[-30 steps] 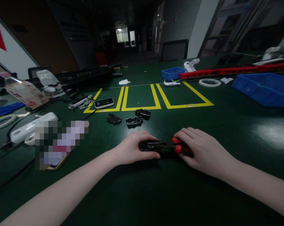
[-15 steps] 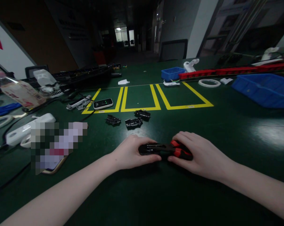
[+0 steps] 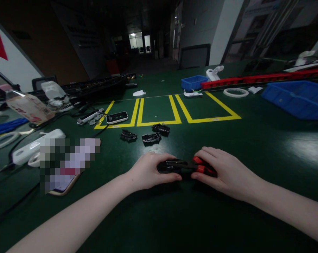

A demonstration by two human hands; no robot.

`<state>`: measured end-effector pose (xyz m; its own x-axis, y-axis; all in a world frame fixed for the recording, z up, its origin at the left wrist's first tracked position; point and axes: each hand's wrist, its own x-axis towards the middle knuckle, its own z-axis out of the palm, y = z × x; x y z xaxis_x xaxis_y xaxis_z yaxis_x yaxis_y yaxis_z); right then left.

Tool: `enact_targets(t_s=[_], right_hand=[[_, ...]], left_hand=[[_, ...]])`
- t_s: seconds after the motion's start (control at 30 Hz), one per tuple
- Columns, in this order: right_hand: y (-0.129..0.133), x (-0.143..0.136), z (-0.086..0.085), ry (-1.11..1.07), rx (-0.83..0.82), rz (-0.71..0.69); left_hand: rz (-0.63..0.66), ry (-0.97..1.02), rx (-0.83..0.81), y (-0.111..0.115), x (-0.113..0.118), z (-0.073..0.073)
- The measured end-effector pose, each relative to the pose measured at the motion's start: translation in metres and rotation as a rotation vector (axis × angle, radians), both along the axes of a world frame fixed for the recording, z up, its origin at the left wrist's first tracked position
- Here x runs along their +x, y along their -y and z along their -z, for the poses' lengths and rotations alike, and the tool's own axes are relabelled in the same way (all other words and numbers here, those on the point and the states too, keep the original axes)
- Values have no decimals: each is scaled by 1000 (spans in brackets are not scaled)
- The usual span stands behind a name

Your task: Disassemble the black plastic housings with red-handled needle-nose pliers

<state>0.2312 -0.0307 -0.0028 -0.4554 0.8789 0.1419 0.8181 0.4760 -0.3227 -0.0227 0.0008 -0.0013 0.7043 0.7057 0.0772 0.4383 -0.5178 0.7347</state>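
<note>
My left hand (image 3: 148,170) is closed round a glossy black part (image 3: 171,166), thumb along its near side. From the right, my right hand (image 3: 222,170) grips a red-and-black handled tool (image 3: 200,165), which looks like pliers. The tool's dark head points left and meets or overlaps the black part between my hands; the exact contact is too dark to tell. Just beyond my left hand, black plastic pieces lie on the green table: one at left (image 3: 128,135), one in the middle (image 3: 151,139) and one behind it (image 3: 161,129).
Yellow tape outlines (image 3: 159,123) mark the table beyond the pieces. A white-edged device (image 3: 117,117), a phone (image 3: 66,186) and a white power strip (image 3: 37,146) lie left. Blue bins (image 3: 297,100), a tape roll (image 3: 235,92) and a long red strip (image 3: 254,79) are at the right.
The view has shifted slightly, moving the table items a little rightward in the picture. Both hands keep their grips, and the tool and black part stay together between them.
</note>
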Motion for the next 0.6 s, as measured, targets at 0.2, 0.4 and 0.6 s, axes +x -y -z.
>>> enact_targets(t_s=[0.2, 0.4, 0.6], right_hand=[[-1, -1, -2, -7, -47, 11], [0, -1, -2, -18, -39, 5], [-1, -1, -1, -13, -32, 16]], left_hand=[[-18, -41, 27, 0, 0, -1], [-11, -54, 17, 0, 1, -2], [-29, -52, 62, 1, 2, 2]])
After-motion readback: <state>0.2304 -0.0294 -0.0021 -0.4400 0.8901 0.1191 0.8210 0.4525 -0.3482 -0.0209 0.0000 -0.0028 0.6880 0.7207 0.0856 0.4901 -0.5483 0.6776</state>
